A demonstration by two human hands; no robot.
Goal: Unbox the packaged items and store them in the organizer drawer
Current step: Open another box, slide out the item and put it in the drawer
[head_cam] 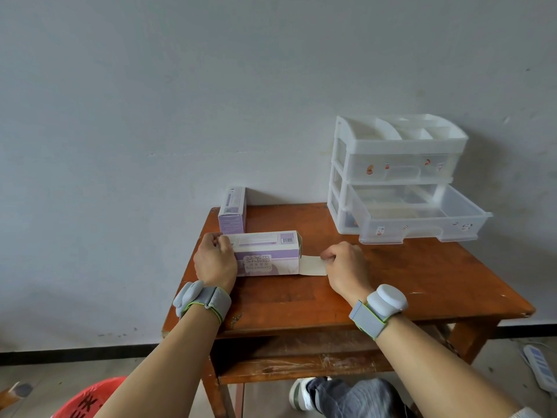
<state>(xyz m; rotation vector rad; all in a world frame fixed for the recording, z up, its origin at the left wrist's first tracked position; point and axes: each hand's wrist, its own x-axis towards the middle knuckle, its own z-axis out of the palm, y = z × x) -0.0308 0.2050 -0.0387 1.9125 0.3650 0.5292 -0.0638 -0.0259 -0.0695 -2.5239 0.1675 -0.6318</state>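
A purple and white carton (265, 251) lies on its side on the wooden table (391, 282). My left hand (214, 259) grips its left end. At the carton's right end my right hand (346, 267) pinches the opened end flap (312, 264), which is folded out flat. A second, similar carton (232, 210) lies behind it, near the wall. The white plastic organizer (398, 173) stands at the table's back right, and its bottom clear drawer (422, 218) is pulled out and looks empty.
The organizer's upper drawer (401, 168) is closed. The wall runs right behind the table. A red plastic stool (87, 399) is at the lower left, a power strip (539, 369) lies on the floor at right, and my knee and shoe (301, 393) are under the table.
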